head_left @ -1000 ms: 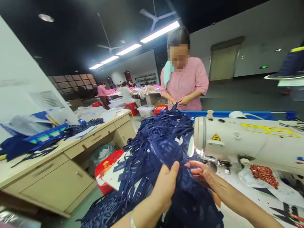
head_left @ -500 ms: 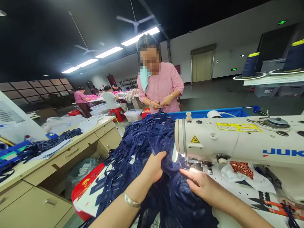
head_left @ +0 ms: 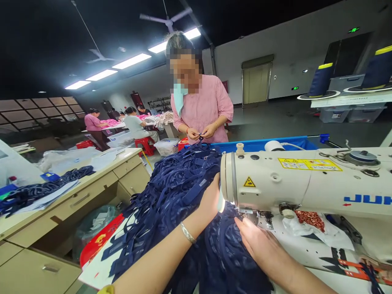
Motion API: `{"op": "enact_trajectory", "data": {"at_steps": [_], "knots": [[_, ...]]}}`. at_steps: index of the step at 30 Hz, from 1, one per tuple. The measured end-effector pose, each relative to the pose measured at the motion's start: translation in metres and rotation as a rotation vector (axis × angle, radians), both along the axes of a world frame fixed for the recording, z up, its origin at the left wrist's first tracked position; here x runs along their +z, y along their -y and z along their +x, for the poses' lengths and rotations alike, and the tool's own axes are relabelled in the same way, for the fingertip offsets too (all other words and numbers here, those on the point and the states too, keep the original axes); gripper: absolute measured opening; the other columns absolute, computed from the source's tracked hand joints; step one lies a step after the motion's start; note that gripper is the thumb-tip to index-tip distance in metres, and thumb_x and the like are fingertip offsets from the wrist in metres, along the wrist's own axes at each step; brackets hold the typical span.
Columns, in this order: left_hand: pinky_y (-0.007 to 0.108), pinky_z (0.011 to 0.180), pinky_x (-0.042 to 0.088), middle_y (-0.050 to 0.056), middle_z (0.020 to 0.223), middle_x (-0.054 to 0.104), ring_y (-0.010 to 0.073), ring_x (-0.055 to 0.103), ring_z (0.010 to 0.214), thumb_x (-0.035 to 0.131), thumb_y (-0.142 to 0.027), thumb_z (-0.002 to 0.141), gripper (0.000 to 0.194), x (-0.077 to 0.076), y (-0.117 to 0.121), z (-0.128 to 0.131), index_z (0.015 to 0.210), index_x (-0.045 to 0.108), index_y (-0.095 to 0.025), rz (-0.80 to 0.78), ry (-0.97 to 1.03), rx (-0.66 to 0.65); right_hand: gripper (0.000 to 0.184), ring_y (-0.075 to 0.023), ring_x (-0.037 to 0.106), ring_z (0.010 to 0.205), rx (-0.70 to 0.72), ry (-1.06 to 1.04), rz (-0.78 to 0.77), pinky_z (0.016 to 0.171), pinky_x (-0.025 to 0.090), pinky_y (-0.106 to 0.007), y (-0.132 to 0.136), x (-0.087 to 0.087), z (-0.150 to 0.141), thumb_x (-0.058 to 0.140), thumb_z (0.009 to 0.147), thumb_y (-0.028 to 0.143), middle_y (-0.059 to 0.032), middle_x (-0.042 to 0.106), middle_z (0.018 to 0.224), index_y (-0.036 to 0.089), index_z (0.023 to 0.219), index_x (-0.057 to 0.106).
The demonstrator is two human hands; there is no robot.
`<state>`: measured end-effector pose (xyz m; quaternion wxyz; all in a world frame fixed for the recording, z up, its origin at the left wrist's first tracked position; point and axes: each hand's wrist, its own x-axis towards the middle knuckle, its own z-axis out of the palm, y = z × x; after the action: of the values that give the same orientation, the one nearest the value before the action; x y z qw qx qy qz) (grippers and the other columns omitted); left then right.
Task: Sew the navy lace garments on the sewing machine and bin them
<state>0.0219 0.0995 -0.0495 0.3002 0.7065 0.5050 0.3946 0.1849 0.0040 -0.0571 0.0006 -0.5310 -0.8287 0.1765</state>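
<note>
A heap of navy garments [head_left: 171, 183] with straps spreads in front of me, beside a white sewing machine [head_left: 266, 175]. My left hand [head_left: 211, 200] is at the left of the machine head, over the navy fabric; its fingers are hidden behind the head and lamp. My right hand [head_left: 255, 237] lies on the bundled navy garment [head_left: 226, 241] just below the needle area, fingers stretched toward the presser foot. Whether any cloth is pinched under the right fingers is not visible. A bracelet circles my left wrist.
Orange-handled snips [head_left: 352, 267] and a white cloth with reddish bits [head_left: 312, 222] lie right of my right hand. Navy thread cones [head_left: 321, 81] stand at upper right. Across the heap, a co-worker in pink [head_left: 202, 102] handles a navy strap. A drawered desk [head_left: 79, 200] stands left.
My left hand has moved forward and right, its fingers passing behind the machine head. My right hand stays by the needle area, its fingers now closer together. The view has shifted slightly.
</note>
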Motion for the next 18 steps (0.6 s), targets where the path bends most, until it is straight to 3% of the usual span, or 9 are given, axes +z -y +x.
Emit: {"op": "enact_trajectory", "data": {"at_steps": [4,10,18], "knots": [[0.039,0.102,0.041,0.012,0.127,0.059,0.0256,0.057,0.113,0.051,-0.023,0.092,0.043,0.003,-0.001,-0.001,0.135,0.043,-0.020,0.075,-0.175,0.038,0.055,-0.0268,0.059,0.109,-0.026,-0.006,0.012,0.099,0.049,-0.040,-0.001,-0.004,0.000,0.025,0.090,0.003,-0.0126,0.052,0.129,0.011,0.143,0.038],[0.042,0.096,0.043,0.010,0.130,0.056,0.0286,0.060,0.110,0.039,-0.005,0.091,0.054,0.015,0.010,-0.019,0.141,0.038,-0.025,0.075,-0.451,0.185,0.043,-0.0254,0.062,0.098,0.070,-0.325,0.037,0.090,0.053,-0.043,0.000,-0.022,-0.003,0.028,0.096,0.016,-0.0086,0.056,0.108,0.016,0.133,0.049],[0.035,0.083,0.049,0.004,0.122,0.063,0.0270,0.065,0.101,0.039,-0.014,0.094,0.048,0.014,0.018,-0.020,0.139,0.039,-0.031,0.053,-0.549,0.244,0.047,-0.0252,0.062,0.099,0.079,-0.356,-0.028,0.094,0.050,-0.044,-0.002,-0.032,-0.002,0.023,0.095,0.020,-0.0107,0.056,0.111,0.014,0.135,0.048]]}}
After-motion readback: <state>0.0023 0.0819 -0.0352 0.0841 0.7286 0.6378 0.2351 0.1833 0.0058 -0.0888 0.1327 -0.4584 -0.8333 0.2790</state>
